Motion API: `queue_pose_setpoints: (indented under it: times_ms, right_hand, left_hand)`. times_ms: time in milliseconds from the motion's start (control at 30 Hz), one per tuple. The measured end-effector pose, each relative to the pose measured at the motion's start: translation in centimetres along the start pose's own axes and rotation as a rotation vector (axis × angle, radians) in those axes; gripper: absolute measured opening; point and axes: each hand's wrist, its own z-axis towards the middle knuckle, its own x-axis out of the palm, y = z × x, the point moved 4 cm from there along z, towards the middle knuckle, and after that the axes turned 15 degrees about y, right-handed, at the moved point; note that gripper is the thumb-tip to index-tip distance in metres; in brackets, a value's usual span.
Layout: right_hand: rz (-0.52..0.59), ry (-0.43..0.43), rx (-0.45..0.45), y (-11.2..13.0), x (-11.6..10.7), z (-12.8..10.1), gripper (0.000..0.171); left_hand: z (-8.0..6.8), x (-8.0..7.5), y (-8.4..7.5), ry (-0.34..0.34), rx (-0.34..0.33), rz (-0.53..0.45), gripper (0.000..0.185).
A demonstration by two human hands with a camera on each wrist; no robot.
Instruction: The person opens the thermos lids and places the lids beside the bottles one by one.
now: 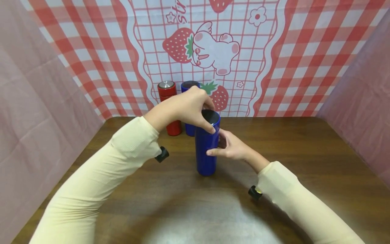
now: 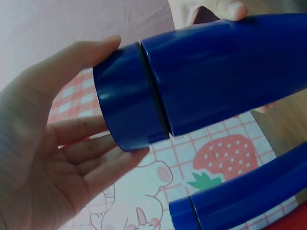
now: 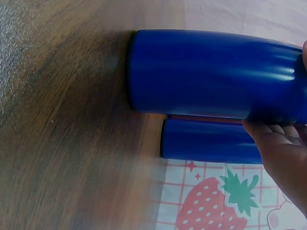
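The second blue flask stands mostly hidden behind the left hand, only its dark lid and a strip of its base showing. The red flask is crossed by the same wrist. On the near blue flask, the right hand has its fingers out of sight behind the body. In the right wrist view that flask's lid end is cut off at the edge.

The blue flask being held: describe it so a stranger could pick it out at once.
Start at the brown wooden table in front of the strawberry-print backdrop. Near its middle stands a tall blue flask, upright, with the left hand gripping its lid and the right hand holding its side. Unlike the red flask and second blue flask behind it, it stands forward and is held.
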Motion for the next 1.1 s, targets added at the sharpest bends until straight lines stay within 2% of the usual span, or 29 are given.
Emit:
queue_pose_setpoints:
  times_ms: [267,400,467,533,667,767,900,1100]
  right_hand:
    - [-0.012,-0.003,0.004,0.0,0.1,-0.2,0.074]
    - [-0.009,0.003,0.003,-0.1,0.2,-0.1,0.073]
    - [-0.006,0.002,0.004,-0.1,0.2,-0.1,0.073]
    - [-0.002,-0.001,0.008,-0.1,0.1,-0.1,0.072]
    - [-0.004,-0.008,0.022,-0.2,-0.1,-0.1,0.068]
    - [-0.008,-0.010,0.034,-0.2,-0.2,-0.1,0.066]
    - [-0.005,-0.006,0.041,-0.2,-0.2,-0.1,0.068]
    - [0.001,0.009,0.035,-0.1,-0.1,0.0,0.069]
  left_hand:
    - [-0.2,0.3,-0.7,-0.072,-0.127,0.019,0.047]
    - [-0.4,0.7,-0.5,-0.082,-0.132,0.015,0.051]
    - [-0.6,0.8,-0.2,-0.076,-0.115,0.017,0.056]
    - [-0.7,0.8,0.1,-0.055,-0.069,-0.005,0.066]
    - [-1.0,0.7,0.3,0.031,0.103,-0.069,0.076]
    - [-1.0,0.5,0.3,0.100,0.199,-0.101,0.067]
    - [-0.8,0.3,0.7,0.132,0.206,-0.113,0.055]
    - [-0.6,0.2,1.0,0.139,0.196,-0.137,0.053]
